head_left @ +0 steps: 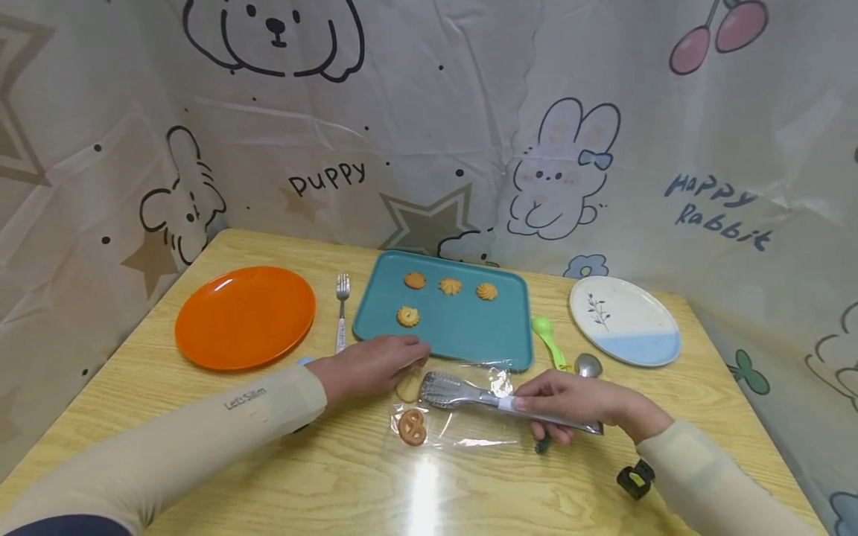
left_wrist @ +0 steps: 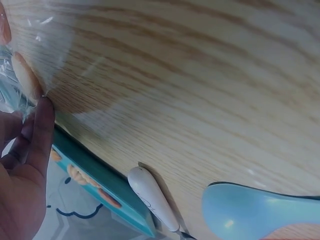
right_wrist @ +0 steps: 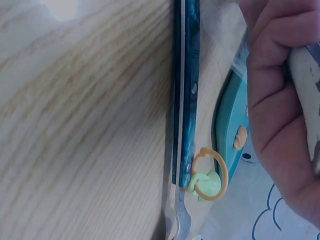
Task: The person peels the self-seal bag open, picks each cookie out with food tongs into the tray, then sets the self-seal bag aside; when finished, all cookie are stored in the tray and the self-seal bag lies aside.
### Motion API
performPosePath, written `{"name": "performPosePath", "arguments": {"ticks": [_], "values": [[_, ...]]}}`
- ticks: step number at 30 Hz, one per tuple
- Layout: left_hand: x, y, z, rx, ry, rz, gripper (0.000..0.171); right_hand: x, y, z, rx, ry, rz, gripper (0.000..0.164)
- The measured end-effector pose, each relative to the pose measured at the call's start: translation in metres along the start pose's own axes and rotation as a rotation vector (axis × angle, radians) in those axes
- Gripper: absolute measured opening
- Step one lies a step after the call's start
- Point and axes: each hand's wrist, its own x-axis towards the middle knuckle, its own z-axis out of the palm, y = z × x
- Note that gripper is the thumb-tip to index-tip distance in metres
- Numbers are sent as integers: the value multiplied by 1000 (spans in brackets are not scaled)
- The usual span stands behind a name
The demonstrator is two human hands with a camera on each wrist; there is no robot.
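Observation:
In the head view my right hand (head_left: 576,402) grips metal tongs (head_left: 456,391) by the handle, their scalloped ends over a clear plastic bag (head_left: 469,432). My left hand (head_left: 372,365) pinches the bag's edge near the tray's front; thumb and fingertips meet the film in the left wrist view. At the bag's left end lie a pretzel-shaped biscuit (head_left: 412,427) and a pale round biscuit (head_left: 407,388), the latter partly hidden. Behind, a teal tray (head_left: 469,327) bears several biscuits, among them a swirled one (head_left: 486,291) and a round one with a scalloped rim (head_left: 407,316).
An orange plate (head_left: 244,316) and a fork (head_left: 342,305) are left of the tray. To its right are a green spoon (head_left: 548,339), a metal spoon (head_left: 588,365) with teal handle (right_wrist: 187,90), and a white-blue plate (head_left: 626,320). A light blue spoon (left_wrist: 245,210) lies near the left wrist.

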Motion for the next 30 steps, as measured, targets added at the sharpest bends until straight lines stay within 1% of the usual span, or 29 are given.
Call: {"name": "performPosePath", "arguments": {"ticks": [7, 12, 15, 20, 25, 28, 30], "values": [[2, 2, 0, -4, 2, -10, 7, 6, 0, 2, 8, -10, -32, 37], [3, 3, 1, 0, -8, -19, 9, 10, 0, 3, 8, -19, -70, 35], [3, 4, 0, -7, -17, -21, 5, 13, 0, 5, 10, -15, -71, 34], [2, 3, 0, -2, -28, -13, 6, 16, 2, 10, 10, 17, -61, 35], [2, 1, 1, 1, -31, -2, 3, 6, 5, 11, 8, 31, -63, 33], [2, -1, 2, 2, -34, 6, 4, -9, 9, 9, 27, 27, -73, 31], [1, -1, 2, 2, -38, 12, 6, -24, 15, 7, 51, 27, -102, 29]]}}
